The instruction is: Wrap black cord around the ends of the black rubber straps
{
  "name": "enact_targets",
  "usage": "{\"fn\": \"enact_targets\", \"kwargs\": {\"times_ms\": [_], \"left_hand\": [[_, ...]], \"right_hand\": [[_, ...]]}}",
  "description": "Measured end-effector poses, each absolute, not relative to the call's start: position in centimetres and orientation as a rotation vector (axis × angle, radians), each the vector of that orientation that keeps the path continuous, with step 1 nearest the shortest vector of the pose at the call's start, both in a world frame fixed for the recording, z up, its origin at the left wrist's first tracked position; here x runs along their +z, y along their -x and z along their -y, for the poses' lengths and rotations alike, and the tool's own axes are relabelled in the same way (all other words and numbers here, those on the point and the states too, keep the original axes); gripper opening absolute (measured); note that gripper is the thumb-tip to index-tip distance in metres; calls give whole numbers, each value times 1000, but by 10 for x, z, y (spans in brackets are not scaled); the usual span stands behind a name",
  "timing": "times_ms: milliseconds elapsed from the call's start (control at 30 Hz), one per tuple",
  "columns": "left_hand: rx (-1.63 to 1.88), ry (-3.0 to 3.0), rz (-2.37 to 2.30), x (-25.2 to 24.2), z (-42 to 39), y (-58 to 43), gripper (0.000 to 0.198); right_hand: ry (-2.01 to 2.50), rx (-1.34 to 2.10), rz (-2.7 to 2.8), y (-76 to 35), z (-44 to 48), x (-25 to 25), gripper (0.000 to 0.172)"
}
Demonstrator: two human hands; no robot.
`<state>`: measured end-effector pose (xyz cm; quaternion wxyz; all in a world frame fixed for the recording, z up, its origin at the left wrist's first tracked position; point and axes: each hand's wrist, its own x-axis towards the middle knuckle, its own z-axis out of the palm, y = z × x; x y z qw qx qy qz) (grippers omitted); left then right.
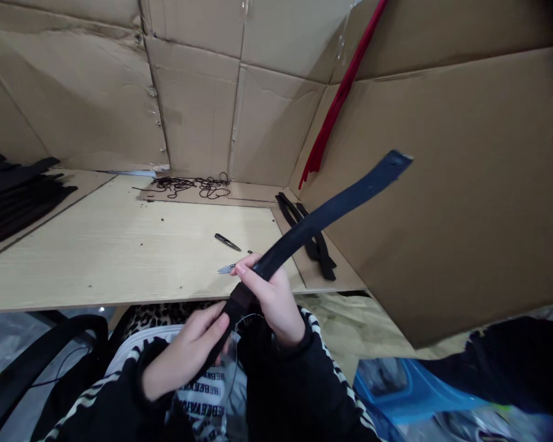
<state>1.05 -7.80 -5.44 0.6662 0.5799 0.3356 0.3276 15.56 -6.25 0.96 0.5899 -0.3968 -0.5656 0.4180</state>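
Crowding the held belt [332, 212] are snips [227, 242], straps [325, 261], cardboard [465, 202].

Blk jacket sleeves [304, 380] w/ cream-striped trim.

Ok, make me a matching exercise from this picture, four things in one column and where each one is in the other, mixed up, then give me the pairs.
Things
1. black strap
2. tangle of black cord
3. red strip
4. small dark tool

Places
A. at the back of the tabletop, by the cardboard wall
B. lying flat on the tabletop, just beyond the hands
C. gripped by the left hand and the right hand
D. slanting down the cardboard at upper right

Pairs: 1-C, 2-A, 3-D, 4-B
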Motion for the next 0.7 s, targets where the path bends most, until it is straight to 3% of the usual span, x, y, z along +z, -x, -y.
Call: {"fn": "enact_targets", "kwargs": {"times_ms": [67, 133, 300, 367, 533, 600, 700], "left_hand": [[1063, -1560, -1056, -52, 79, -10, 37], [1087, -1566, -1063, -52, 81, -7, 39], [126, -878, -225, -57, 81, -4, 50], [195, -811, -182, -57, 79, -6, 53], [891, -1281, -869, -55, 76, -6, 36], [838, -1283, -877, -58, 78, -3, 39], [486, -1220, -653, -68, 81, -1, 58]], "right_hand": [[963, 936, 1322, -157, 63, 12, 16], [891, 1014, 1410, -160, 66, 15, 17], [760, 1191, 1510, -167, 70, 17, 16], [841, 1119, 1414, -166, 67, 14, 17], [1038, 940, 1231, -161, 60, 9, 16], [934, 1020, 1309, -162, 60, 9, 16], [684, 1238, 1384, -166, 63, 10, 19]]}}
